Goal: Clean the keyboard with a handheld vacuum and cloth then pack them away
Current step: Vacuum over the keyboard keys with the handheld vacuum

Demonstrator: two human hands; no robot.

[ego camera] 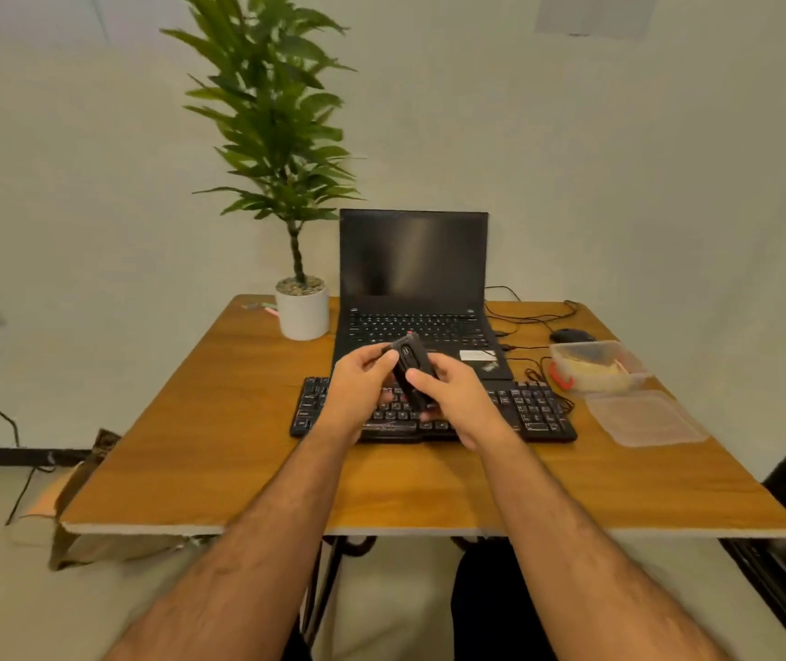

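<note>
a small office corner: wooden desk with laptop, keyboard, mouse, potted plant

On the worktop: one keyboard, one laptop, one mouse, one potted plant, one tub, one lid.

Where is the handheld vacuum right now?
In the head view, the vacuum is held up in both hands, left hand and right hand, above the middle of the keyboard, just in front of the laptop.
</note>
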